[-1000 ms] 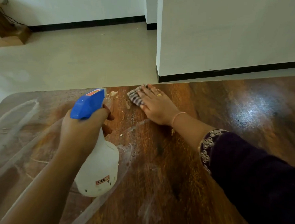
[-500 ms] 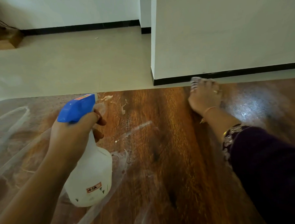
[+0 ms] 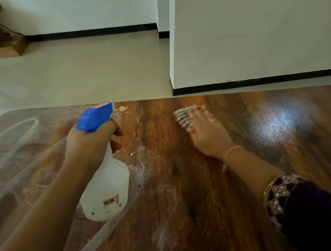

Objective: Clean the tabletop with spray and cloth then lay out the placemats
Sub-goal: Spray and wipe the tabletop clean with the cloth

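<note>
Spray bottle (image 3: 107, 192), white, blue-capped, labelled roughly "4-1A", contents unclear, sits in the curled fingers of the left hand (image 3: 85, 144) over the table (image 3: 201, 190) as flat fingers of the right hand (image 3: 206, 133) press a striped cloth (image 3: 182, 116) near its far edge.

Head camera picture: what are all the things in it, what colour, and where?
bottle: one, white with blue top, in the left hand
cloth: one, striped, under the right hand near the table's far edge
table: one, brown wood with white smears at left, foreground
floor: one, beige, beyond the table
wall: one, white with black skirting, far right
wooden thing: one, brown, far left corner
sleeve: one, dark purple, right arm
left hand: one, grips the bottle
right hand: one, flat on the cloth
</note>
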